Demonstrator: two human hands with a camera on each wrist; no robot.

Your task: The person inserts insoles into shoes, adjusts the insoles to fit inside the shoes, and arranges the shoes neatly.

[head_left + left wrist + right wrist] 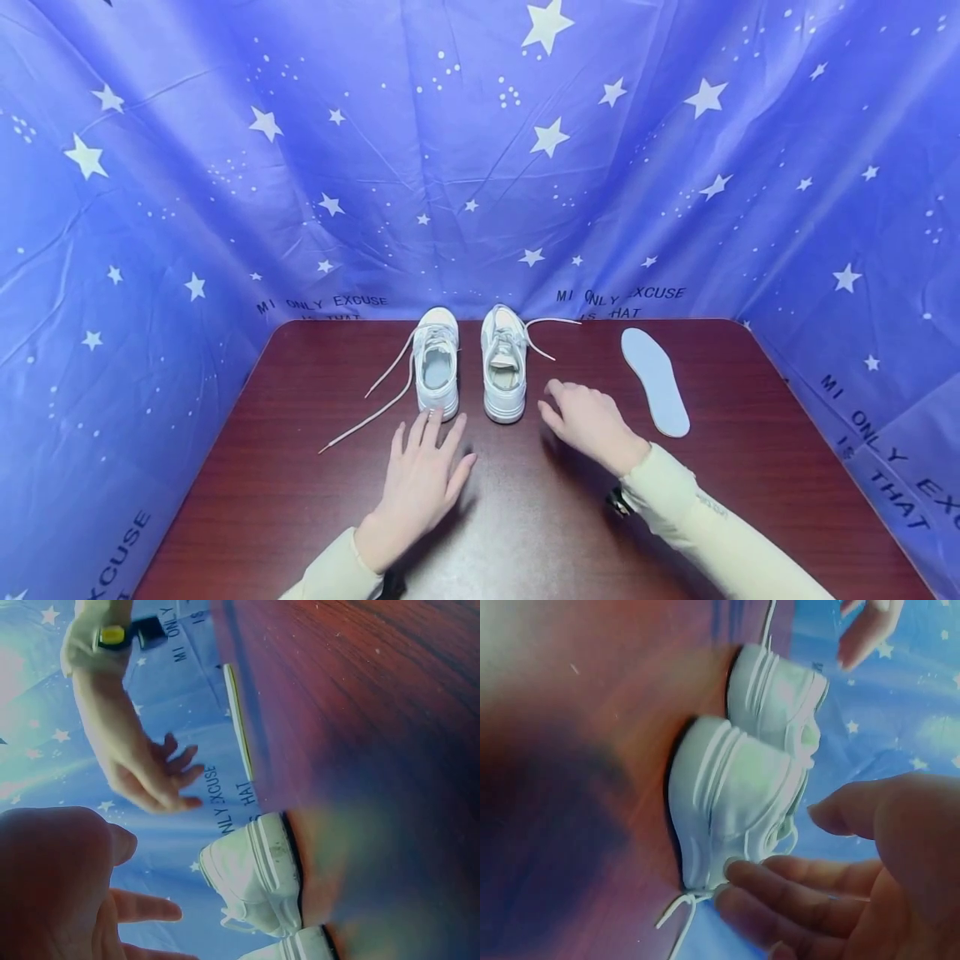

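Note:
Two white lace-up sneakers stand side by side on the table, heels toward me. My left hand [422, 475] is spread palm down, fingertips at the heel of the left sneaker [452, 403]; whether they touch it I cannot tell. A pale insole shows inside that shoe. To the right of the right sneaker [504, 407], my right hand [596, 423] hovers with loosely bent fingers and holds nothing. The right wrist view has these fingers close beside the right sneaker [742, 787]. A loose light-blue insole [656, 383] lies flat beyond the right hand.
Untied laces [375, 419] trail left from the left sneaker, and another lace [553, 320] stretches right from the right one. The dark red wooden table [262, 508] ends at a blue star-print curtain [420, 167], which surrounds its back and sides.

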